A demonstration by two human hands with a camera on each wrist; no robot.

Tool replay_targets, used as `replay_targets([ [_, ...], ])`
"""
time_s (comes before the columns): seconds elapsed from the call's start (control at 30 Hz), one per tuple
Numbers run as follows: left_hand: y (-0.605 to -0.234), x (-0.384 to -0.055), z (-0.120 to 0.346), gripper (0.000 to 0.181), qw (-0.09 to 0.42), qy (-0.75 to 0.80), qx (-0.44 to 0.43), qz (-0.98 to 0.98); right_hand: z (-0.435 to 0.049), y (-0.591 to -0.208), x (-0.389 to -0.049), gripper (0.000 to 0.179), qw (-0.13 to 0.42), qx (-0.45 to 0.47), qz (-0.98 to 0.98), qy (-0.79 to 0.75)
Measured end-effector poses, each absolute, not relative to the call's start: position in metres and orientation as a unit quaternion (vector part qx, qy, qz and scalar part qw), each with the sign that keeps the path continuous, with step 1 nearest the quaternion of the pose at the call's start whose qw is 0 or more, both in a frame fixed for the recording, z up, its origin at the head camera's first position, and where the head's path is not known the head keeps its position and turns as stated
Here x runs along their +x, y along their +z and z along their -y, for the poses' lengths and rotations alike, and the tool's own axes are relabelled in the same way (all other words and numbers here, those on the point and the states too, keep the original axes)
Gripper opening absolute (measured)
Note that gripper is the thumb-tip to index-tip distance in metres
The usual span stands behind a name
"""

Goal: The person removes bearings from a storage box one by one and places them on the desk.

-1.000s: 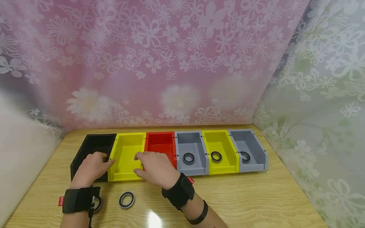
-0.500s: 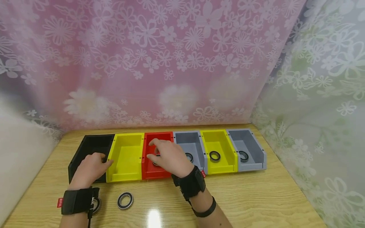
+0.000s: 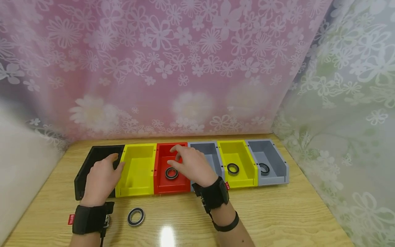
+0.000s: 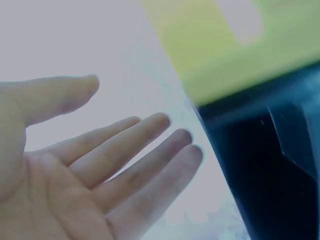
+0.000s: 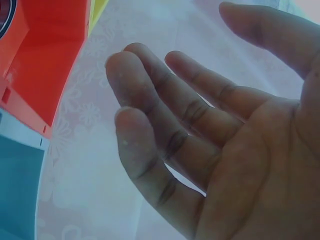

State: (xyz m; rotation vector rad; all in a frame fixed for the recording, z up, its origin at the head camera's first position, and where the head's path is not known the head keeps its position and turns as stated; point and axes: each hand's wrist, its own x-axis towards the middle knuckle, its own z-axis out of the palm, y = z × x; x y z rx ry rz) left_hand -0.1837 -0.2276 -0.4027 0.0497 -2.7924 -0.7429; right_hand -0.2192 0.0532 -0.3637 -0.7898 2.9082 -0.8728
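Observation:
My left hand (image 3: 101, 180) hovers over the black bin (image 3: 81, 176), fingers loosely extended; in the left wrist view its palm (image 4: 75, 200) holds nothing. My right hand (image 3: 195, 166) is above the red bin (image 3: 172, 188) and the grey bin (image 3: 213, 159) beside it, and the right wrist view shows its fingers (image 5: 175, 135) relaxed around nothing. A ball bearing (image 3: 167, 173) lies in the red bin, just below the right thumb. Another bearing (image 3: 130, 219) lies flat on the table in front of the yellow bin (image 3: 137, 191).
Bins stand joined in a row along the table (image 3: 262, 216). The right-hand yellow bin (image 3: 242, 183) and the end grey bin (image 3: 273, 180) each hold a bearing. Behind them hangs a pink floral curtain (image 3: 185, 85); a pale one (image 3: 348, 120) bounds the right side.
My right hand has moved right, from over the left yellow and red bins toward the grey bin, uncovering the bearing in the red bin. The left hand has shifted slightly right and up.

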Motion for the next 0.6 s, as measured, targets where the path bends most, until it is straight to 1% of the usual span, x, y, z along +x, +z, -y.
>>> replay_targets([
  [0.07,-0.402,-0.184,0.218,0.044,0.149,-0.263,0.010,0.953,-0.055,-0.363,-0.220,0.040,-0.001,-0.251,-0.927,-0.279],
  [0.17,-0.405,-0.186,0.202,0.042,0.151,-0.268,-0.008,0.951,-0.057,-0.362,-0.221,0.040,-0.004,-0.250,-0.926,-0.282],
  [0.4,-0.422,-0.191,0.168,0.052,0.080,-0.253,-0.037,0.963,-0.060,-0.361,-0.221,0.040,-0.001,-0.243,-0.927,-0.286],
  [0.47,-0.428,-0.192,0.161,0.048,0.065,-0.247,-0.039,0.966,-0.060,-0.361,-0.221,0.039,-0.003,-0.243,-0.927,-0.284],
  [0.6,-0.436,-0.194,0.149,0.037,0.060,-0.232,-0.037,0.970,-0.060,-0.359,-0.221,0.039,-0.009,-0.246,-0.927,-0.283],
])
